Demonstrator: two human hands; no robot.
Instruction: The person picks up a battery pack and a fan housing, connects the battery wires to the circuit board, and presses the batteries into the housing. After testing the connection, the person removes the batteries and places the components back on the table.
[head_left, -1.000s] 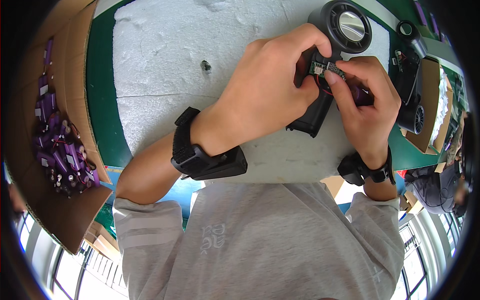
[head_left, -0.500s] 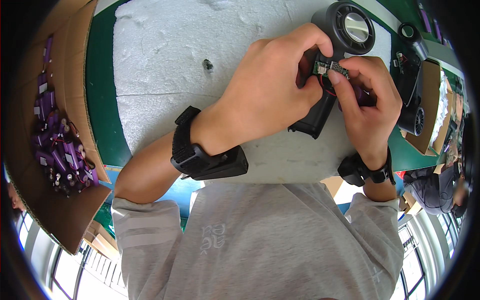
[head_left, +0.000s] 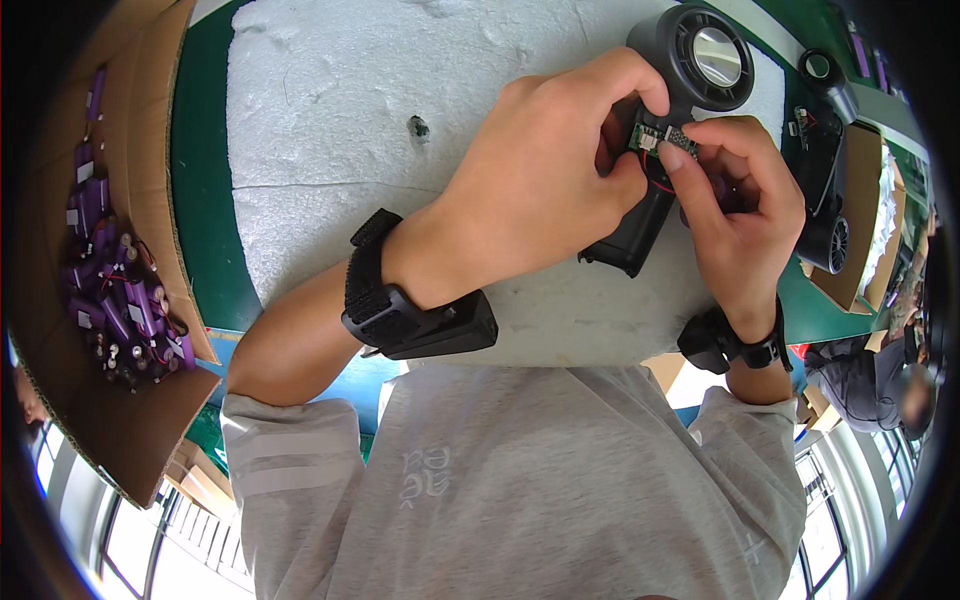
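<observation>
A black handheld fan [head_left: 655, 215] lies on the white foam sheet, its round head at the far end and its handle opened toward me. My left hand [head_left: 550, 180] is wrapped round the upper handle, thumb and forefinger on either side of it. Between the thumb and fingers of my right hand [head_left: 745, 200] is a small green circuit board [head_left: 650, 138], which sits over the handle beside my left thumb. Red wires run from the board. Something purple, partly hidden, shows under my right fingers.
At the left stands a cardboard box [head_left: 130, 420] holding several purple battery cells [head_left: 120, 300] with wires. More black fan parts [head_left: 825, 180] lie at the right, beside another open carton [head_left: 860, 220]. The foam sheet [head_left: 330, 100] has a small dark hole. Another person [head_left: 860, 385] is at the far right.
Both hands keep their grip on the fan and the board. Only a very slight shift of the fan and my right fingers shows.
</observation>
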